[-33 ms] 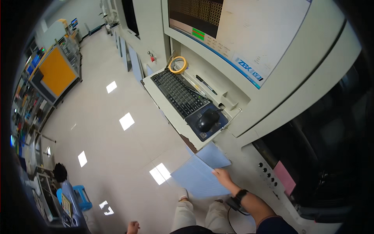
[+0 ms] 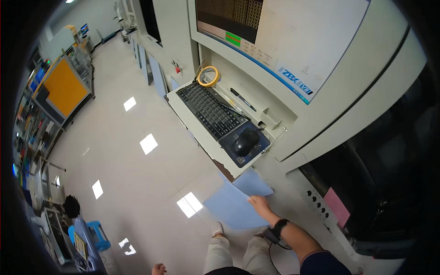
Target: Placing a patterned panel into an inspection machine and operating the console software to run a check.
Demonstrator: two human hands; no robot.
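Observation:
My right hand (image 2: pixel 260 206), with a dark watch on its wrist, grips the upper edge of a light blue ribbed sheet (image 2: pixel 233 206). The sheet hangs tilted just below the front corner of the keyboard shelf (image 2: pixel 215 158). Another light blue sheet (image 2: pixel 253 183) shows behind it, close to the machine. At the lower edge, my left hand (image 2: pixel 158 269) is mostly cut off; its visible fingers are loosely curled, and nothing shows in them.
On the shelf lie a black keyboard (image 2: pixel 211 110), a mouse (image 2: pixel 246 141), a yellow tape roll (image 2: pixel 209 76) and a pen (image 2: pixel 243 99). A screen (image 2: pixel 302 41) rises above. More blue panels (image 2: pixel 157 75) lean along the machines. A blue stool (image 2: pixel 98 234) stands left.
The view has shifted slightly. My right hand keeps its hold on the blue sheet, and my left hand sits a little lower in the picture.

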